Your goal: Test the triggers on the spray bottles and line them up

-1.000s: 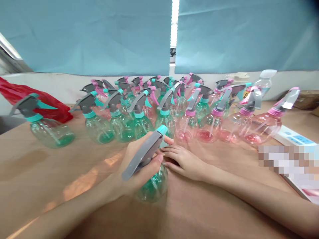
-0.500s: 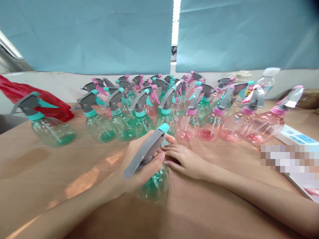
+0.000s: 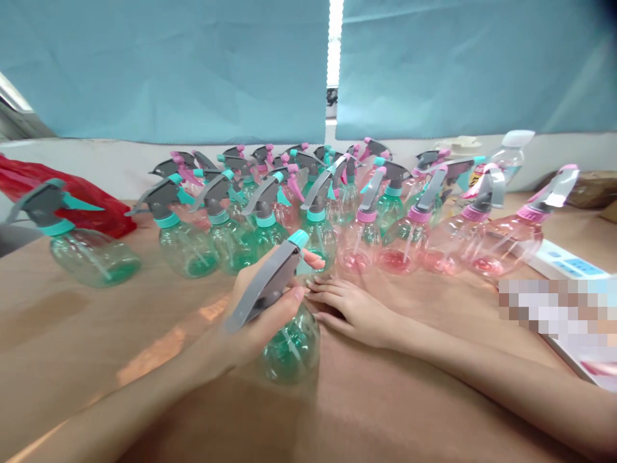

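In the near middle of the table (image 3: 385,405), the left hand (image 3: 263,328) is wrapped around the neck of a green spray bottle (image 3: 292,354) with a gray-and-turquoise top, while the right hand (image 3: 354,308) lies palm down just to its right, fingers loosely stretched toward it, though whether they touch it I cannot tell. Farther off stand more green bottles (image 3: 187,247) toward the left and pink bottles (image 3: 403,251) toward the right, with others crowded behind. A red bag (image 3: 26,175) lies at the far left, and a white box (image 3: 554,257) at the right.
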Motion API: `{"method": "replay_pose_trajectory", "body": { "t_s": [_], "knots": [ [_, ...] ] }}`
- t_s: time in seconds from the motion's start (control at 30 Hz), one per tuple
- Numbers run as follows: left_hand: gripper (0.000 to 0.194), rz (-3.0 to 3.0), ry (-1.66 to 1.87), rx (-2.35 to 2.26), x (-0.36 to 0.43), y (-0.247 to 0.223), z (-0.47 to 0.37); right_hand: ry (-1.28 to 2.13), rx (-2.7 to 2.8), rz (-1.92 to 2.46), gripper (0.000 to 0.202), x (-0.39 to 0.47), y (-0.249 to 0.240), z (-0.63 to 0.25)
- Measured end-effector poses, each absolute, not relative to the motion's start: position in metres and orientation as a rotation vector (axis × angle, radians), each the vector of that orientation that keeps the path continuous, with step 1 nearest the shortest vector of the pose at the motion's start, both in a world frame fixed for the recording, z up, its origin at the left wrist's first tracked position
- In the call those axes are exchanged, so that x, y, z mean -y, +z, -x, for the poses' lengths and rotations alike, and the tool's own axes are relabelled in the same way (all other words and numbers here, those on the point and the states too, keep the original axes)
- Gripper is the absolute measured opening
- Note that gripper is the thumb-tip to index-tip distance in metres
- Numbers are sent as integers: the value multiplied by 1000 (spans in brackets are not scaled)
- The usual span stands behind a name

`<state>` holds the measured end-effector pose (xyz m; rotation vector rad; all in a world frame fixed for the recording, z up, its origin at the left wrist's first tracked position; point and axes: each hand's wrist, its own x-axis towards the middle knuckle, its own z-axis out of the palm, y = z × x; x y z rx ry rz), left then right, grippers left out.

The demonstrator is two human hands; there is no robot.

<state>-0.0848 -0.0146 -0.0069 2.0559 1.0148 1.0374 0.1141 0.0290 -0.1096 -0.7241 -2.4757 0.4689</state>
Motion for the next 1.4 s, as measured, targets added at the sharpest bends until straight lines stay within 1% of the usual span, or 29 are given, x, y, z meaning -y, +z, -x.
{"method": "replay_pose_trajectory", "body": {
  "t_s": [0.33, 0.47, 0.57, 0.77, 1.03, 1.2, 1.3, 1.4],
  "knots": [
    [37, -2003, 934, -1041, 18, -2, 80, 467, 2473, 723, 34, -29, -111, -114],
    [36, -2041, 941, -1094, 19, 0, 77, 472, 2475, 733, 33, -30, -112, -114],
    [32, -2060, 957, -1126, 19, 0, 77, 475, 2476, 737, 33, -30, -113, -115],
    [17, -2182, 1057, -1058, 19, -1, 81, 484, 2489, 745, 33, -29, -112, -115],
    [8, -2245, 1080, -1027, 18, 0, 83, 479, 2492, 741, 35, -29, -111, -115],
    [14, -2233, 1069, -1027, 15, -4, 84, 470, 2497, 749, 36, -29, -112, -115],
    [22, -2192, 1055, -1083, 17, -5, 83, 460, 2496, 745, 37, -29, -112, -115],
    [24, -2148, 1049, -1145, 19, -5, 80, 462, 2490, 737, 37, -30, -113, -115]
  ]
}}
